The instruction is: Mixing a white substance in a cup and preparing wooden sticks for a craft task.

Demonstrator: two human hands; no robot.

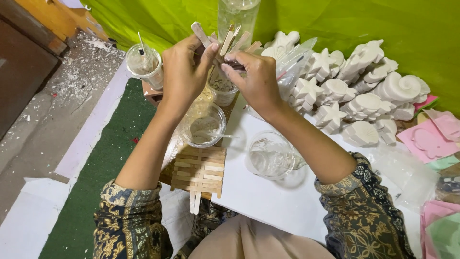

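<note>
— Hands first: left hand and right hand are both raised at 12 o'clock of the scene, meeting over a bundle of wooden craft sticks.

— Grip?

— Left fingers are pinched narrow on one stick that juts up toward 11 o'clock. Right fingers are curled tight on the bundle's lower part. Where exactly each stick ends under the hands, cannot tell.

— What's under them?

— Small clear cup with pale crumbly stuff, right below the hands, partly hidden. At 6 o'clock from it, a clear bowl with white residue and a stirrer inside. Below that, a flat raft of glued sticks, two stick ends poking out toward 6 o'clock.

— Right side?

— Empty glass tumbler on the white table, just beside the right forearm. At 2 to 3 o'clock, a heap of white plaster figures: stars, shells, fan shapes, touching one another. Pink moulds at the 3 o'clock edge.

— Left side?

— Clear cup with a brush at 10 o'clock, near the left hand, not touching. Green mat along the left forearm. Green cloth backdrop across the top.

— Sleeves?

— Dark patterned, pushed up both arms.
</note>
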